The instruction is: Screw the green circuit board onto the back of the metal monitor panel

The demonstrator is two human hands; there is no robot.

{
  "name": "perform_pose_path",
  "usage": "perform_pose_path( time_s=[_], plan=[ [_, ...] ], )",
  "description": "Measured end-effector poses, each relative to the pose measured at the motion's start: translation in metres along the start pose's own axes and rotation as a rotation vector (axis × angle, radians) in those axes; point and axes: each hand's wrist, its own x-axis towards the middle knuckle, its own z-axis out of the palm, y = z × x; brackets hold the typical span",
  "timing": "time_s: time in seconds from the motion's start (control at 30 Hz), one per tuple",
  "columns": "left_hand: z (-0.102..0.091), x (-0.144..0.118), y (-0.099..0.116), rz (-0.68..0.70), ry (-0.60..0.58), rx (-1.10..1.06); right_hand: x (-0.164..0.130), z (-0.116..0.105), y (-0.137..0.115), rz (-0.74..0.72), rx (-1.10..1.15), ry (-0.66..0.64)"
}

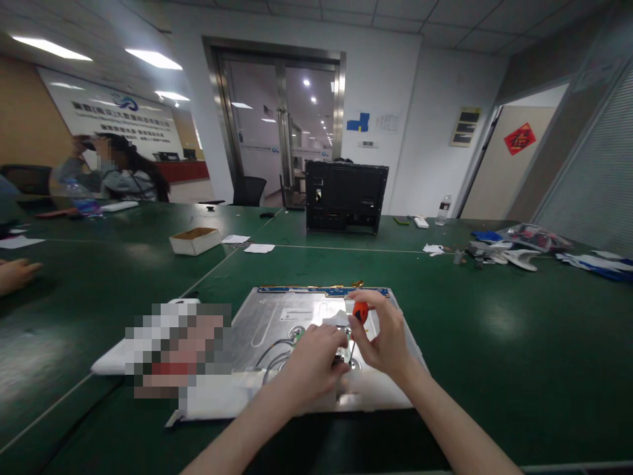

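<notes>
A flat silver metal panel (267,330), like the back of a display, lies on the table in front of me. A blue circuit strip (301,291) runs along its far edge. My right hand (384,336) is closed on a screwdriver (361,312) with an orange and black handle. Its thin shaft points down at the panel, and the tip is hard to see. My left hand (316,356) rests over the panel's middle with curled fingers beside the shaft; what they pinch is hidden. Round metal fittings (297,332) and dark cables (271,353) show around it.
Left of the panel lies a white object (113,356), partly pixelated. A small open box (195,241), paper slips (260,249) and a black monitor-like unit (346,198) stand farther back. Loose parts and bags (519,247) lie at right. Another person (131,175) and another hand (17,274) are at left.
</notes>
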Motion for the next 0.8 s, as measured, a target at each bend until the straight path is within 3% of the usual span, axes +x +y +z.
perform_pose_path(
  time_s=[0.17,0.3,0.43,0.67,0.8],
  plan=[
    [-0.003,0.023,-0.013,0.214,-0.160,-0.051,0.002,0.002,0.000,-0.023,-0.093,0.055],
    [-0.001,0.031,-0.018,0.306,-0.216,-0.060,0.003,0.000,-0.003,-0.027,-0.058,0.014],
    [0.002,0.029,-0.020,0.348,-0.197,-0.057,0.001,-0.002,-0.002,-0.018,-0.016,-0.033],
    [0.008,0.024,-0.017,0.350,-0.141,-0.040,-0.003,0.002,0.004,0.037,-0.053,0.052],
    [0.010,0.023,-0.016,0.361,-0.132,-0.035,-0.001,0.001,0.002,-0.017,-0.030,0.021]
  ],
)
